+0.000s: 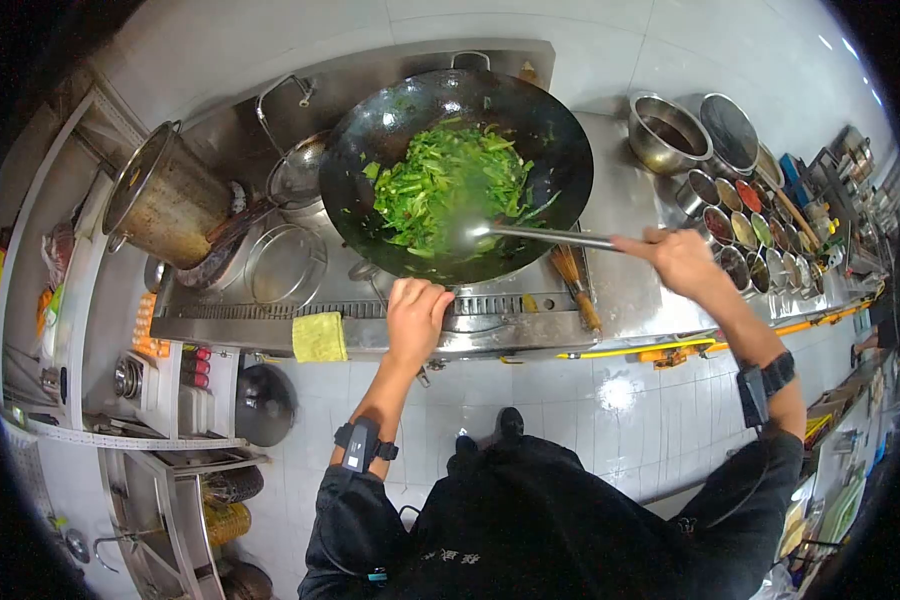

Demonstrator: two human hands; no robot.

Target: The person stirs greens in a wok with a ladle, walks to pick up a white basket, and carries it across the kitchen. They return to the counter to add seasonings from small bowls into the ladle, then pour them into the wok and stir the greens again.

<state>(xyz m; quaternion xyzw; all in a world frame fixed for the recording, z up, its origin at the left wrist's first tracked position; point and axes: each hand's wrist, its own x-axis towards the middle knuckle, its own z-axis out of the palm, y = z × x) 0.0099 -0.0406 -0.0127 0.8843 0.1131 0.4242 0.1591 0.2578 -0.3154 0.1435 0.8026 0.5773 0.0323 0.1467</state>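
A large dark wok point(355, 130) sits on the steel stove and holds chopped green leafy vegetables point(440, 185). My left hand point(417, 315) is closed at the wok's near edge; whether it grips the rim or a handle there is hidden. My right hand point(675, 262) is wrapped around the end of a long metal ladle point(560, 236), whose handle crosses the wok's right rim. The ladle's head lies among the greens and is blurred by motion and steam.
A folded yellow cloth point(319, 338) hangs over the stove's front edge, left of my left hand. A bamboo brush point(576, 290) lies right of the wok. Steel pots point(667, 135) and several seasoning cups point(735, 230) stand at right; a tall stockpot point(165, 200) is at left.
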